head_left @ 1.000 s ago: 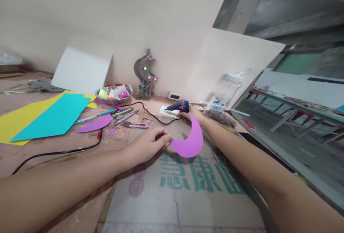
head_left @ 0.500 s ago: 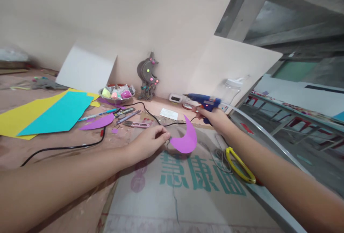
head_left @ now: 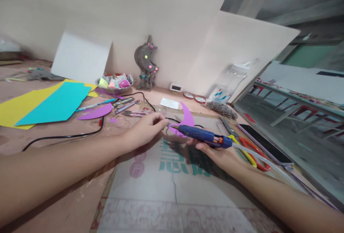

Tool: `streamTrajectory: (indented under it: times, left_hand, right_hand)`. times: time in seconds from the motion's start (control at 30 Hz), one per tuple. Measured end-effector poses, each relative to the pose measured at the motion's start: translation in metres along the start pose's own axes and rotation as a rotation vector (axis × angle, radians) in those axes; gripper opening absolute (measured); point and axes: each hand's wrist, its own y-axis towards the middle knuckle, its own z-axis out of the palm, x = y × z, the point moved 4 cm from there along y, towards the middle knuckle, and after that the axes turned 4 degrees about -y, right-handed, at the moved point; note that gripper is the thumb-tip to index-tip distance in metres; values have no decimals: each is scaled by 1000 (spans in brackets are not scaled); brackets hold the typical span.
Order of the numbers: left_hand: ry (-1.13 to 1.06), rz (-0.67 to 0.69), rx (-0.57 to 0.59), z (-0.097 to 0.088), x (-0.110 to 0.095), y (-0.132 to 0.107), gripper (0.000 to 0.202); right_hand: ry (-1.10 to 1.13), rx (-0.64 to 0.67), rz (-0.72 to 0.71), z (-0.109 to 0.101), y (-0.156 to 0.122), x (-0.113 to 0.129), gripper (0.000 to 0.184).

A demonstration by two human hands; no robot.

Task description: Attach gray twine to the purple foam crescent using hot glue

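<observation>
Pale boards [head_left: 174, 18] are backing a table [head_left: 77, 208] where, above cardboard [head_left: 139, 193], the left hand [head_left: 152, 127] is pinching a purple crescent [head_left: 187, 117] by one tip, its far horn pointing away; the right hand [head_left: 220, 156] is curling fingers around a blue glue gun [head_left: 200, 134], long axis lying crosswise, nozzle aiming left.

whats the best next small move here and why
Probably dab a little glue near the tip of the purple crescent that the left hand pinches: the right hand holds the blue glue gun with its nozzle pointing at that end, though whether it touches is hard to tell.
</observation>
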Motion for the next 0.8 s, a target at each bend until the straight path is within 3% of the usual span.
streamTrajectory:
  times: [0.33,0.8]
  left_hand:
    - [-9,22,2,-1,-1,-1,25]
    - [29,33,-9,-2,-3,-1,23]
  right_hand:
    - [-209,-29,81,-1,1,-8,36]
    - [-181,-74,21,1,2,-15,25]
